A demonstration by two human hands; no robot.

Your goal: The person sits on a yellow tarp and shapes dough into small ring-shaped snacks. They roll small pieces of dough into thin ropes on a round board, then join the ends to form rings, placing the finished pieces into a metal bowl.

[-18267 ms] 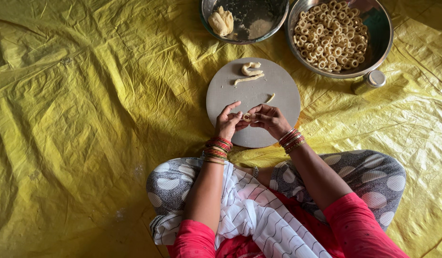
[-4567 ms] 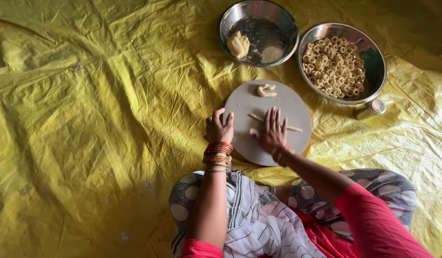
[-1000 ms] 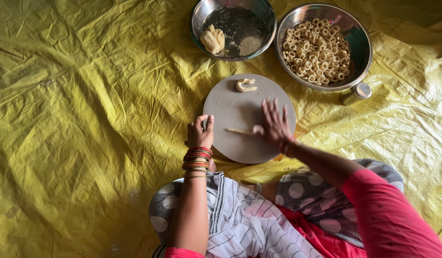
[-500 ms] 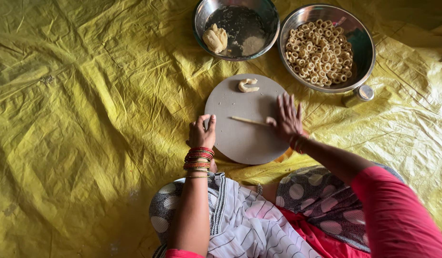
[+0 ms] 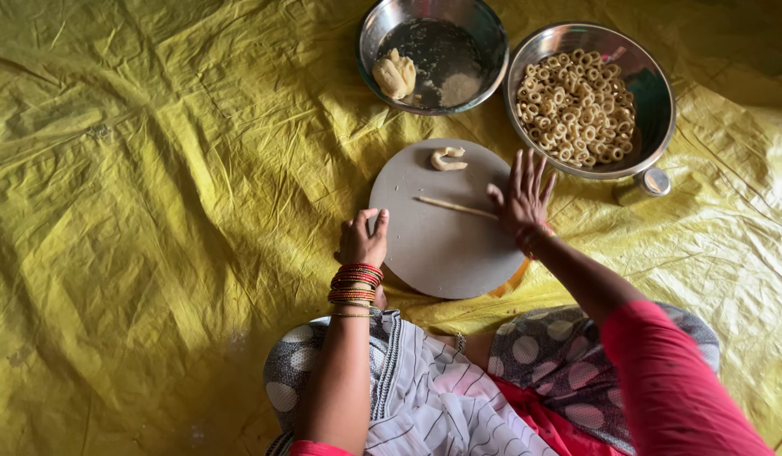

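A round grey board (image 5: 441,245) lies on the yellow sheet before my knees. My right hand (image 5: 521,196) lies flat, fingers spread, over the right end of a thin rolled dough strip (image 5: 452,205) on the board. My left hand (image 5: 363,240), wearing red and gold bangles, grips the board's left edge. A curled dough piece (image 5: 447,158) sits at the board's far edge.
Two steel bowls stand beyond the board: the left bowl (image 5: 433,52) holds a dough lump (image 5: 394,73), the right bowl (image 5: 653,110) holds several dough rings. A small steel cup (image 5: 643,185) lies beside it. A crumpled yellow plastic sheet (image 5: 163,203) covers the floor.
My right hand has slid rightward across the board and the dough strip has grown longer and thinner. My left hand stays on the board's edge.
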